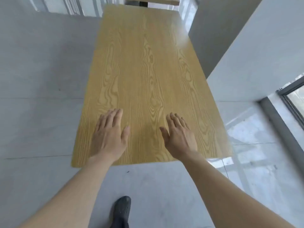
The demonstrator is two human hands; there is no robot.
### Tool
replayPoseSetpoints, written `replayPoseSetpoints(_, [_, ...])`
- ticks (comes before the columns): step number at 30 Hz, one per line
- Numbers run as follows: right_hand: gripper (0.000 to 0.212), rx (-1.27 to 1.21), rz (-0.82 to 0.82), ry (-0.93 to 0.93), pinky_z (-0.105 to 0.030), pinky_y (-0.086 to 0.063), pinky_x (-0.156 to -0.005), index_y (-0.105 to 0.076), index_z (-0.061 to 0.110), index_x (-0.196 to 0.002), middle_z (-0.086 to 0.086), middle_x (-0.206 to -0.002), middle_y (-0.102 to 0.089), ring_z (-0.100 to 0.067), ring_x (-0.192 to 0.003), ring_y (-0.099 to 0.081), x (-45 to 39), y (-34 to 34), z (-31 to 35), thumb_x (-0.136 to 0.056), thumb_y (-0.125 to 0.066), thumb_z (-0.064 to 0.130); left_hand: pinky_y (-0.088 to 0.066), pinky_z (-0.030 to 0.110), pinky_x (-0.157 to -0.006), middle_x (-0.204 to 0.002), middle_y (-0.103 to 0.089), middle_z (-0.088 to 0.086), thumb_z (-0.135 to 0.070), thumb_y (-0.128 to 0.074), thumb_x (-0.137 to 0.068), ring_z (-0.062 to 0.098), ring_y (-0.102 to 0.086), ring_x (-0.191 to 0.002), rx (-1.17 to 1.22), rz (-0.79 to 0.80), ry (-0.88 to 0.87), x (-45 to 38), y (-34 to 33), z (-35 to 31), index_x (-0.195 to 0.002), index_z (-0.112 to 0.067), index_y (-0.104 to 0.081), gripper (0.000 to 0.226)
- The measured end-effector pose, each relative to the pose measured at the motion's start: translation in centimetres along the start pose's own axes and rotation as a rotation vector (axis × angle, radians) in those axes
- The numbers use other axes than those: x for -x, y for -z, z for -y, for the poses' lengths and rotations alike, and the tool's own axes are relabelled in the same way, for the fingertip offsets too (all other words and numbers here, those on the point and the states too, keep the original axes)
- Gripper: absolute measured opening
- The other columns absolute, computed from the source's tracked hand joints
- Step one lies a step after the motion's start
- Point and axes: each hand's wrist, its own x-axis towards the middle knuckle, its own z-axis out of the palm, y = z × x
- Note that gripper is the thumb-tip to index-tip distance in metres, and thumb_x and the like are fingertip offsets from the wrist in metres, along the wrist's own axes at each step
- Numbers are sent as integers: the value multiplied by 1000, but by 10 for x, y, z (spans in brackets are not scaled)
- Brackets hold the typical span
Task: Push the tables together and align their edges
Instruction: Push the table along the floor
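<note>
A long table [144, 66] with a light wood-grain top stretches away from me down the middle of the view. My left hand [110, 137] lies flat, palm down, on its near end, left of centre. My right hand [179, 137] lies flat beside it, right of centre, fingers together and pointing forward. Neither hand holds anything. Beyond the far end, a second wooden table [148, 0] shows as a strip at the top edge, with a gap of floor and a dark leg between the two.
A grey wall corner [230, 46] stands close to the table's right side. A floor-level window frame [289, 99] is at the right. Pale grey floor [41, 79] spreads to the left. My dark shoe [121, 209] is below the table's near edge.
</note>
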Motion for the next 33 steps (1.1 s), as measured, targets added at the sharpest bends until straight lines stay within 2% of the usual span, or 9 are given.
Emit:
replayPoseSetpoints(4, [65, 40, -78, 12, -39, -12, -127, -33, 5, -156, -14, -164, -32, -27, -155, -20, 16, -42, -24, -107, -21, 47, -12, 43, -127, -163, -32, 6, -46, -20, -104, 23, -22, -152, -21, -7, 10, 24, -43, -5, -158, -11, -26, 65])
replayPoseSetpoints(9, [65, -24, -177, 15, -39, -11, -128, -33, 5, -156, -12, -165, -29, -25, -156, -17, 18, -72, -41, -107, -27, 47, -11, 44, -127, -163, -30, 5, -49, -21, -102, 23, -19, -154, -46, -24, -6, 32, -73, -3, -157, -14, -28, 66])
replayPoseSetpoints(15, [58, -84, -233, 27, -42, -17, -126, -39, 4, -153, -12, -163, -33, -27, -155, -21, 18, -76, -43, -106, -34, 39, -13, 45, -126, -164, -29, 1, -51, -24, -100, 18, -15, -155, -33, -20, 10, 31, -74, -3, -157, -16, -30, 67])
replayPoseSetpoints(19, [57, -96, -249, 40, -45, -21, -125, -42, 3, -151, -13, -162, -36, -29, -154, -23, 16, -78, -44, -105, -37, 36, -14, 44, -126, -163, -32, 1, -44, -29, -101, 18, -18, -154, -42, -18, 25, 31, -73, -4, -155, -15, -34, 62])
replayPoseSetpoints(33, [56, -111, -250, 61, -46, -21, -125, -42, 2, -151, -14, -162, -35, -29, -155, -21, -11, -78, -47, -105, -39, 33, -17, 45, -125, -161, -36, 1, -42, -35, -100, 19, -21, -153, -40, -34, 36, 5, -72, -1, -154, -15, -37, 60])
